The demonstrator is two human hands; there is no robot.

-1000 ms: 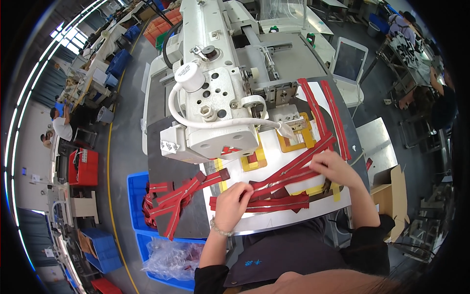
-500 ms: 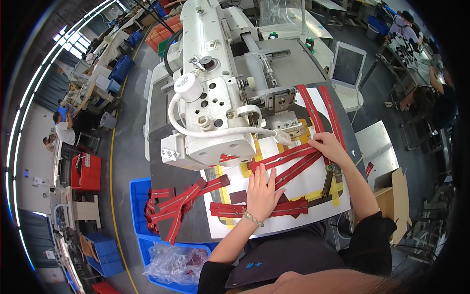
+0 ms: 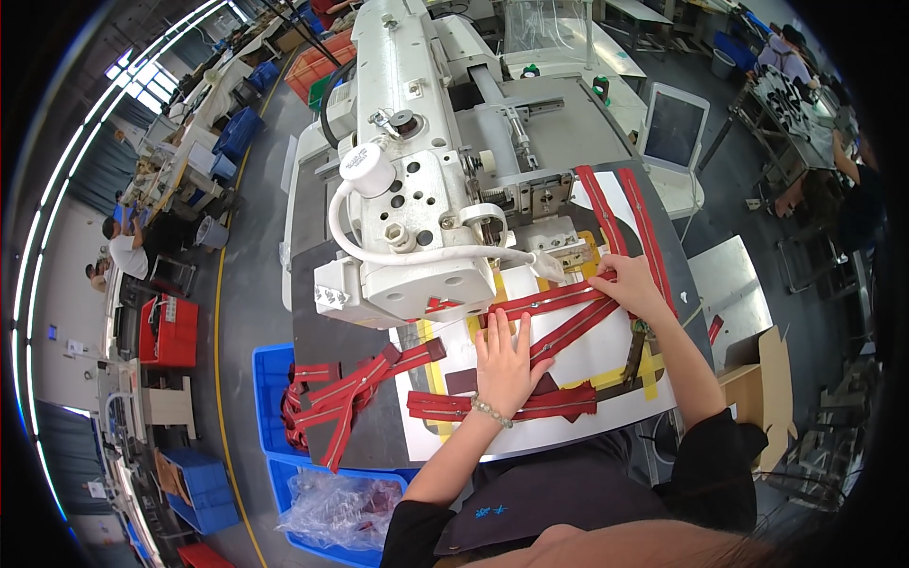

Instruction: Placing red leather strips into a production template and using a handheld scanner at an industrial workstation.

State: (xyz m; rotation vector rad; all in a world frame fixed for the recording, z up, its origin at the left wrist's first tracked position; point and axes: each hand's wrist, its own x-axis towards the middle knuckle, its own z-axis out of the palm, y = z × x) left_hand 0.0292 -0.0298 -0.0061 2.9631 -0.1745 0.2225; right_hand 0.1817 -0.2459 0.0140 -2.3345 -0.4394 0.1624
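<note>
A red zipper (image 3: 549, 301) lies slantwise over a white template (image 3: 530, 445) with yellow tape, in front of the white sewing machine (image 3: 417, 218). My right hand (image 3: 632, 289) pinches this zipper's right end between thumb and fingers. Flat on the template, my left hand (image 3: 504, 371) has its fingers stretched out, their tips at the zipper's left end. A second red zipper (image 3: 576, 329) runs diagonally between my hands. Below my left hand lie another red zipper (image 3: 440, 407) and a small dark red patch (image 3: 461, 381), partly covered.
More red zippers (image 3: 350, 398) hang off the table's left side toward a blue bin (image 3: 270, 364). Two long zippers (image 3: 647, 227) lie at the right. A blue bin with clear plastic (image 3: 331, 506) stands below. A cardboard box (image 3: 772, 388) is at the right.
My left hand has slid slightly down and left, its fingers now at the zipper's lower edge. My right hand has shifted a little left, still pinching the zipper's end.
</note>
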